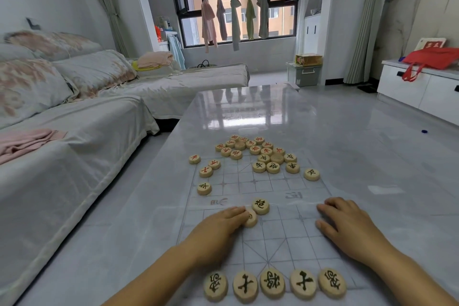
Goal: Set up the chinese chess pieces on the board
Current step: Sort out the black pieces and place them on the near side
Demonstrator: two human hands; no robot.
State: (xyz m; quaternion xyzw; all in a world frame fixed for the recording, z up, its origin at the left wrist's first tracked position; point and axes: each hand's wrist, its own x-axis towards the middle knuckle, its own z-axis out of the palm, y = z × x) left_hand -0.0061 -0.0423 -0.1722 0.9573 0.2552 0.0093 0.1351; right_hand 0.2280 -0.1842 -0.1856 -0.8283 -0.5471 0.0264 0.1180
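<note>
- Head view, setting: glossy pale grey table (248,112) in a living room, a covered white sofa (74,131) to your left, a window with hanging clothes (233,20) beyond; on the table lies a thin translucent chess board sheet with printed grid lines (280,238).
- Head view, done so far: five round pale wooden pieces with black characters (273,284) sit side by side along your near edge of the sheet. By my judgement that is the middle of your back rank only.
- Head view, in hand: your left hand (218,228) lies low on the sheet, fingertips closed on a round wooden piece (250,217) at the near half's forward rows; another black-marked wooden piece (260,206) rests just beside it, near the river band.
- Head view, other hand: your right hand (347,223) rests flat on the sheet's right side, fingers loosely spread, nothing in it.
- Head view, outstanding: a loose heap of red- and black-marked wooden pieces (258,154) crowds the far end, with strays scattered along the far left and right edges. The far side shows no ordered row, and most of the task remains.
- Head view, limits: the held piece's character is largely covered by your fingers. Characters in the far heap are too small to read reliably. The sheet's near corners are hard to trace.
</note>
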